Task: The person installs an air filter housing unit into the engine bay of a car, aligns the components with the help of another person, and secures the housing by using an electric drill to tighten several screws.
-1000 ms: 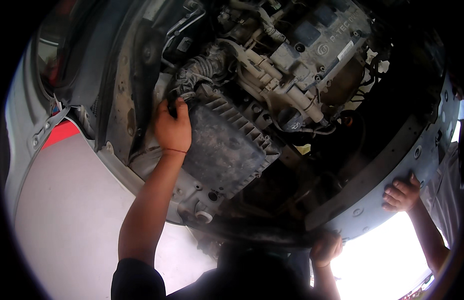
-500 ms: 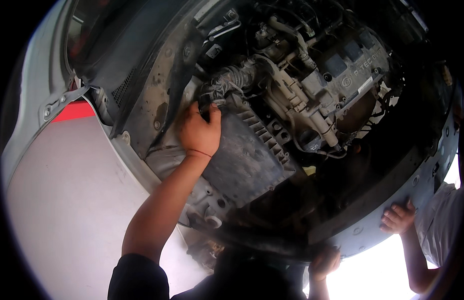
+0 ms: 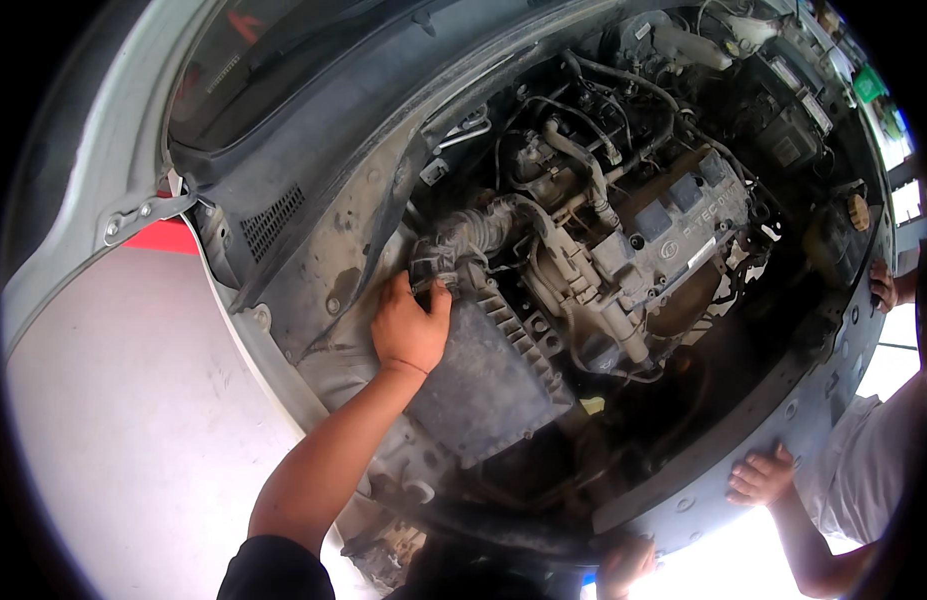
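Observation:
My left hand (image 3: 411, 325) reaches over the black air filter box (image 3: 488, 370). Its thumb and fingers grip the end of the ribbed air intake hose (image 3: 476, 235) where it meets the box; the fingertips are partly hidden behind the joint. From there the dusty hose bends toward the engine (image 3: 633, 260). What looks like my right hand (image 3: 626, 562) is at the car's front edge, low in view. It is blurred and cut off by the frame, so its fingers are hard to make out.
A co-worker in a light shirt stands at the right, one hand (image 3: 763, 476) on the grey front panel (image 3: 683, 515) and another hand (image 3: 883, 287) farther along it. The white fender (image 3: 133, 400) lies left, the windscreen cowl (image 3: 313, 170) beyond. A battery (image 3: 783, 120) sits far right.
The view has shifted, so more of the engine bay shows at the far right. My left hand remains at the hose joint. The co-worker's hand stays on the front panel.

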